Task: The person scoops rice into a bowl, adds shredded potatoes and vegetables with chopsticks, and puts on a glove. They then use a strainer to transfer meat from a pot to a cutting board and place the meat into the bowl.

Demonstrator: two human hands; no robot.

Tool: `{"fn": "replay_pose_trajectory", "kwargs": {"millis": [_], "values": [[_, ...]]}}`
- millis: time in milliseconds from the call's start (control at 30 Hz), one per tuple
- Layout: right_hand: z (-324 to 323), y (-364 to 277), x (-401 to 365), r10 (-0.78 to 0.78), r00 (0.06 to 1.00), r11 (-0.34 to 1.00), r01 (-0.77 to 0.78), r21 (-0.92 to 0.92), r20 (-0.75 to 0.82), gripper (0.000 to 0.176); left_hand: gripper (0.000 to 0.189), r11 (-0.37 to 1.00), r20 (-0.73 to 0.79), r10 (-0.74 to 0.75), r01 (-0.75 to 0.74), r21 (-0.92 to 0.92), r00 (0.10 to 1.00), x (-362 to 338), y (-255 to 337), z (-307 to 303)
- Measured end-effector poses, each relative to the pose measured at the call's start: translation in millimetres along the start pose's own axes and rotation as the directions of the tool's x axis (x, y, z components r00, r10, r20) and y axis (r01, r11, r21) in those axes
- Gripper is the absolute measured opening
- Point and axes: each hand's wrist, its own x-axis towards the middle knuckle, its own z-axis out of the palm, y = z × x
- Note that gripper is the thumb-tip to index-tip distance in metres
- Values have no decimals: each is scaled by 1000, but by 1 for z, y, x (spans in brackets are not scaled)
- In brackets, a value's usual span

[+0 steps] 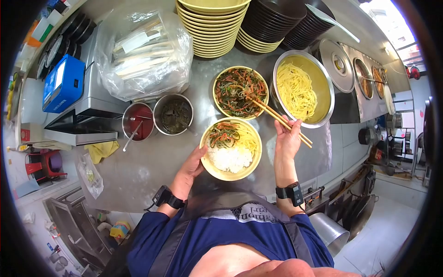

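Note:
My left hand [190,165] grips the left rim of a yellow bowl [225,177] near the counter's front. In that bowl are white rice [229,158], yellow shreds [247,140] on the right and a dark green and orange shredded vegetable mix [224,135] at the upper left. Between the fingers of my right hand [288,137] is a pair of chopsticks [271,113]. Their tips touch the same kind of mix in a second yellow bowl [217,102] just behind. Right of it, a steel bowl [329,87] holds more yellow shreds [295,87].
Left stand a steel pot of red sauce [125,121] and one with dark contents [158,111]. Behind them lies a plastic bag of wrapped sticks [143,51]. Stacked yellow bowls [212,32] and dark bowls [270,21] line the back. A steel lid [336,64] lies right.

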Motion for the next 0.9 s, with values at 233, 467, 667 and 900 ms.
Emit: {"fn": "replay_pose_trajectory", "kwargs": {"millis": [233,467,667,900], "values": [[16,-26,-5,-43,998,996,39,82,51,38,70,1000,19,17,-17,-5,1000,4,-1,6],[40,-83,-14,-100,979,986,73,151,180,37,63,1000,27,3,-3,-6,1000,13,3,13],[49,-133,-30,-150,942,972,85,220,299,38,60,1000,42,-8,9,-29,999,22,2,11],[46,-151,-54,-87,871,970,186,-159,483,33,65,999,111,6,-10,31,994,22,8,26]]}}
